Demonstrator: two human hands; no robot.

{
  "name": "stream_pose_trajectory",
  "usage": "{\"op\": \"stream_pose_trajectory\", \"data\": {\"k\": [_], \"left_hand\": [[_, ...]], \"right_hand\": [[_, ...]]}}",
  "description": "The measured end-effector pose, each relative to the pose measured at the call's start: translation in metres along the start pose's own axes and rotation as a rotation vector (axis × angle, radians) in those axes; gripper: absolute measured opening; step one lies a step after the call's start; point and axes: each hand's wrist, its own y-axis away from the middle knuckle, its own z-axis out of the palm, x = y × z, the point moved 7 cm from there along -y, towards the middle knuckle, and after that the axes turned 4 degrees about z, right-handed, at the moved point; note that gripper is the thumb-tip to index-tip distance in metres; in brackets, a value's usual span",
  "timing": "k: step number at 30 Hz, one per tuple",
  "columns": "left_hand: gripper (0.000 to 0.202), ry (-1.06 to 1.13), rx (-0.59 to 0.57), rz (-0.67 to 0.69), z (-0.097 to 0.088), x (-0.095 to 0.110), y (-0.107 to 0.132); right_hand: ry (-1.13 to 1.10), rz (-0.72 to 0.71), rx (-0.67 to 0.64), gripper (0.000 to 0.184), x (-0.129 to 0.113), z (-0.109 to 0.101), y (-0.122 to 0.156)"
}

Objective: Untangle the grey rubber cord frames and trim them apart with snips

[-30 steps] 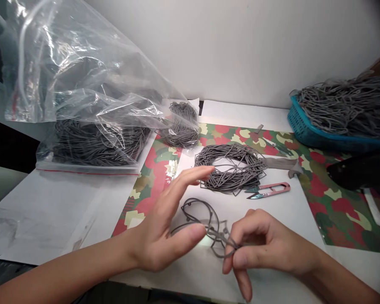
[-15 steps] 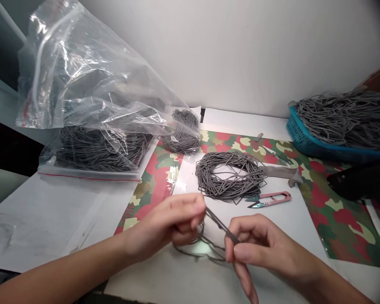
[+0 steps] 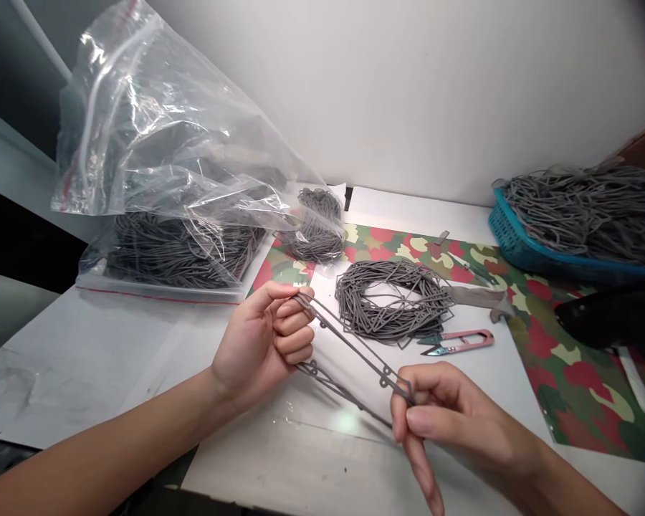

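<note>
Stretched between my two hands are thin grey rubber gaskets, narrow frame-like loops with small round eyelets along their edges. My left hand is closed on one end, fingers curled toward the palm. At the other end, my right hand pinches the gaskets between thumb and forefinger, one finger pointing down. Just beyond the hands, a ring-shaped heap of similar grey gaskets lies on white paper. Pink-handled thread snips rest beside that heap, blades toward the left. How many gaskets I hold is hard to tell.
At the left stands a clear zip bag full of grey gaskets. A smaller bundle lies behind, partly under the plastic. On the right are a blue basket of gaskets and a black object. A patterned mat covers the table.
My left hand has moved up and left and turned, so the gaskets are now drawn out into long, spread loops. My right hand keeps its pinch, shifted slightly right.
</note>
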Motion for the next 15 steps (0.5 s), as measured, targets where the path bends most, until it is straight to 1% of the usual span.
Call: {"op": "stream_pose_trajectory", "data": {"k": [3,6,8,10,12,15], "left_hand": [[0.034,-0.053,-0.015,-0.004,0.0,0.0,0.001],[0.036,-0.236,-0.068,0.013,0.001,0.0,0.0],[0.035,-0.368,-0.113,0.009,0.002,-0.003,-0.001],[0.033,-0.469,-0.153,-0.01,0.004,-0.007,-0.004],[0.036,-0.577,-0.205,-0.026,0.008,-0.007,-0.006],[0.054,-0.808,-0.315,-0.06,0.016,0.001,-0.001]], "right_hand": [[0.007,0.001,-0.007,0.026,0.001,0.0,0.0],[0.018,-0.048,-0.031,0.034,-0.001,-0.001,0.0],[0.051,-0.118,-0.006,0.034,-0.006,-0.006,0.0],[0.129,-0.177,0.072,0.027,-0.012,-0.013,0.002],[0.247,-0.219,0.183,0.019,-0.018,-0.019,0.005],[0.468,-0.275,0.339,0.018,-0.031,-0.02,0.008]]}}
